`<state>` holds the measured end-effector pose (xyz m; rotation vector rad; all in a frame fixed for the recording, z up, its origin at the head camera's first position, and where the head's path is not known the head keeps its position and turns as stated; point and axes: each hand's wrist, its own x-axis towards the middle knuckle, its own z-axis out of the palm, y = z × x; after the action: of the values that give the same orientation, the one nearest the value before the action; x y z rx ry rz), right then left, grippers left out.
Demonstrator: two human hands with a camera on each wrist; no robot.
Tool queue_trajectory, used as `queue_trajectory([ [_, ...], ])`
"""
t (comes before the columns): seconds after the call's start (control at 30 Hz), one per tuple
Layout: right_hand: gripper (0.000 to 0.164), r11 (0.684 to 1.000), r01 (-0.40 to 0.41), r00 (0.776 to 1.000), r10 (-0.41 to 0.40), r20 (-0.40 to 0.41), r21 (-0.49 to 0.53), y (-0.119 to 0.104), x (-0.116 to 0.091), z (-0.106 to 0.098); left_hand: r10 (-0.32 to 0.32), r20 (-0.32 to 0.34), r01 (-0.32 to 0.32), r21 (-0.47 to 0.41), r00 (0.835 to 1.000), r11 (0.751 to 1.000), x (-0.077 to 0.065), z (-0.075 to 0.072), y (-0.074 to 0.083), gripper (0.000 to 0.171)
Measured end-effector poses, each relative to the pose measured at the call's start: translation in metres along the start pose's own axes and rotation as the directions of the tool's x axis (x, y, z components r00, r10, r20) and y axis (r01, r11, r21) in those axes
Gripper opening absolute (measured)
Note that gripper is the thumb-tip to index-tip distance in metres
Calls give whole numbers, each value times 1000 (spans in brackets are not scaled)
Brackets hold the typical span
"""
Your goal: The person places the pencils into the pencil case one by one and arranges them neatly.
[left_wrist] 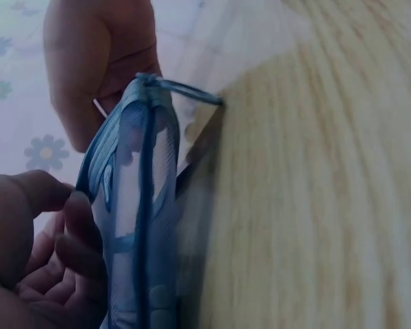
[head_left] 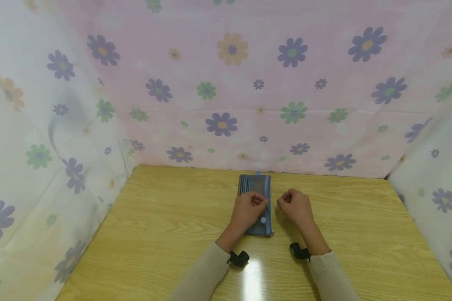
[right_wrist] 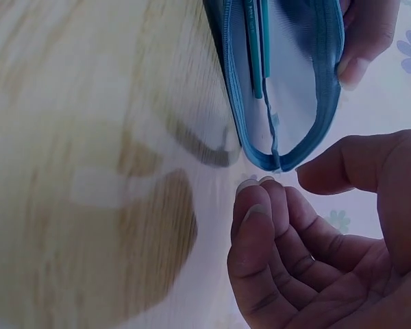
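Note:
A blue mesh zippered pouch [head_left: 260, 225] lies lengthwise on the table, in front of the back wall. My left hand [head_left: 250, 207] is over it and pinches its right-hand edge between thumb and fingers. In the right wrist view the zipped side gapes, and slim teal sticks like pens [right_wrist: 255, 48] show inside. A metal zipper pull [left_wrist: 192, 90] hangs at the near corner. My right hand [head_left: 296, 207] hovers just right of the pouch, fingers bent. A gap shows between its thumb and fingertips, with nothing held there. The left hand covers the pouch's middle.
The wood-grain table [head_left: 165, 225] extends to both sides. Flower-patterned cloth [head_left: 226, 92] rises at the back, left and right. A black wrist camera [head_left: 239, 259] is on the left wrist, another black camera [head_left: 299, 251] on the right one.

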<state>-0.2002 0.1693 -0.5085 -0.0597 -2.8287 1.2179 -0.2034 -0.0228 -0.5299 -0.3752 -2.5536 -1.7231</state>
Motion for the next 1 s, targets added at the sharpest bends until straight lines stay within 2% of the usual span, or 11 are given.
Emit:
queue_trajectory([
  [0.2, 13, 1000, -5, 1000, 5, 17, -9, -1, -1, -1, 41, -40, -38, 76, 998, 996, -3, 5, 5, 9],
  [0.53, 13, 1000, 14, 1000, -14, 25, 6, -1, -1, 0, 23, -23, -19, 166, 999, 986, -2, 9, 5, 9],
  [0.63, 13, 1000, 16, 1000, -16, 25, 0, 0, -1, 0, 55, 8, -55, 241, 998, 969, -3, 9, 5, 10],
  [0.77, 13, 1000, 18, 999, -18, 29, -6, 0, -1, 0, 114, 50, -124, 350, 992, 928, -4, 10, 5, 11],
  [0.9, 12, 1000, 23, 999, -22, 32, -2, 1, -1, 0, 140, 74, -158, 401, 987, 902, -4, 10, 5, 11],
  [1.0, 12, 1000, 24, 999, -24, 34, -3, 3, -1, 0, 128, 103, -160, 418, 986, 894, -4, 9, 7, 11],
])
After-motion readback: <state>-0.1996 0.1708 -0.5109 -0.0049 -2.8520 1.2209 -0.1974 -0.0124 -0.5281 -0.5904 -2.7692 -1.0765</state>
